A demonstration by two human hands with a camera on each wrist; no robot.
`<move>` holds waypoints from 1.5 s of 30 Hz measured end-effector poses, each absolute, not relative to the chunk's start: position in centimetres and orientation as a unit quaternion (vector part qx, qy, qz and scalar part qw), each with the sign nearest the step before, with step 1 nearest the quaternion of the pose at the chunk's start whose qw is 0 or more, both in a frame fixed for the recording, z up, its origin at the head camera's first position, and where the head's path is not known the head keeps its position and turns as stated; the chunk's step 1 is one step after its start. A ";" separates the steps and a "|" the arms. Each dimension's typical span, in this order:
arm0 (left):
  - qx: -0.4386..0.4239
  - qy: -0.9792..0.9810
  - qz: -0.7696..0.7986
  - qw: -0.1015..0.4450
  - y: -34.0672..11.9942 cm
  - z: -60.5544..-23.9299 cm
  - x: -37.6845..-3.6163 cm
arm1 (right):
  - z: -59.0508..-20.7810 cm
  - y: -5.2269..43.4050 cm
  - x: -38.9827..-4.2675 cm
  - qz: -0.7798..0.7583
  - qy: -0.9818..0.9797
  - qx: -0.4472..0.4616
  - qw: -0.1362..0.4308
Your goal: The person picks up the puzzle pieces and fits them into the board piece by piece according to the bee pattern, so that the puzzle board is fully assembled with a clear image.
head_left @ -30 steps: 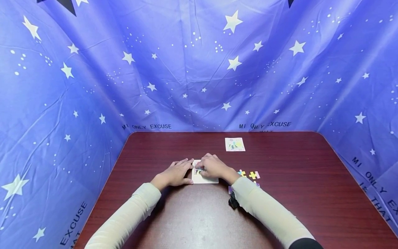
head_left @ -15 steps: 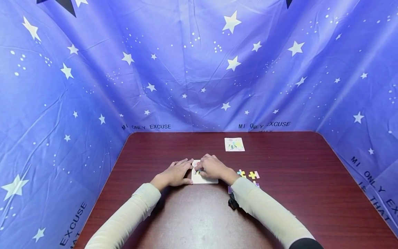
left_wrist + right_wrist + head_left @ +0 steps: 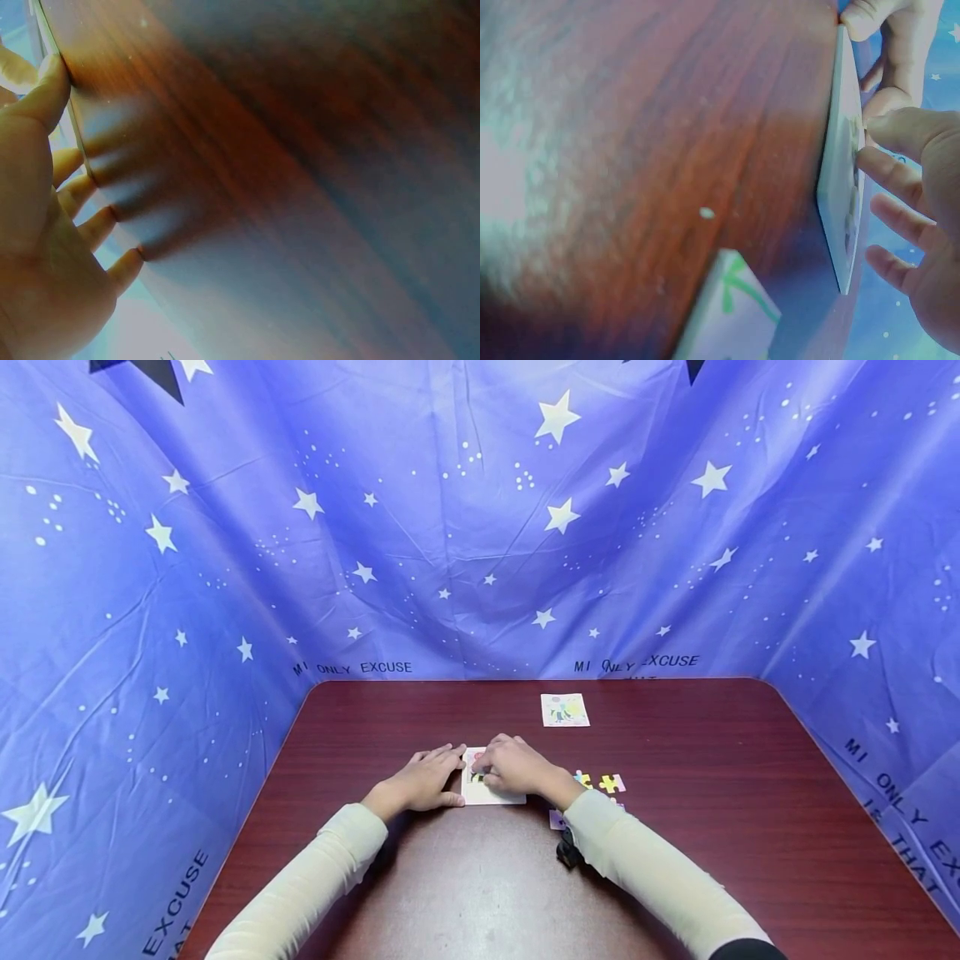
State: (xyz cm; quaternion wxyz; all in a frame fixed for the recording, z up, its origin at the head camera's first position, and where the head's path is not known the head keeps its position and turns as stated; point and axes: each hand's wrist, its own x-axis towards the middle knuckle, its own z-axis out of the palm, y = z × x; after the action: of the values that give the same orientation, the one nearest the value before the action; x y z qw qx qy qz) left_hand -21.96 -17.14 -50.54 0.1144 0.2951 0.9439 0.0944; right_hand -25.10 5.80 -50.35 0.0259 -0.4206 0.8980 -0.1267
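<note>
In the head view a white puzzle board [image 3: 504, 798] lies flat on the table. Its upper left part carries a few printed jigsaw pieces [image 3: 477, 777], partly covered by fingers. My left hand [image 3: 429, 778] lies along the board's left edge, fingers extended, thumb at the near corner. Over the board is my right hand [image 3: 520, 767], its fingertips down at the pieces. The right wrist view shows thumb and index fingertips [image 3: 866, 156] at the low raised pieces on the board [image 3: 832, 180], apart from each other; the other fingers stay slightly spread.
Loose jigsaw pieces [image 3: 611, 783] lie right of the board, partly hidden by my right forearm. A square picture card [image 3: 566, 711] lies farther back. The dark red table [image 3: 712, 793] is enclosed by blue star-printed curtains [image 3: 450, 527].
My right fingers have shifted slightly on the board, and a red printed patch near its top, covered a second ago, now shows. My left hand stays in place at the edge.
</note>
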 end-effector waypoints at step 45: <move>0.294 0.945 0.086 0.113 -17.3 -51.3 -22.4 | -49.5 18.0 -25.2 -0.144 0.900 -0.410 0.015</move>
State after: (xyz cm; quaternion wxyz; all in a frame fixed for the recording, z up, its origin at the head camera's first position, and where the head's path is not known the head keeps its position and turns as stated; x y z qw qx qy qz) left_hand -22.39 -17.29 -51.27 0.1128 0.2939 0.9453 0.0859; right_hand -25.23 18.04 -49.54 0.0148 -0.4101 0.9005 -0.1440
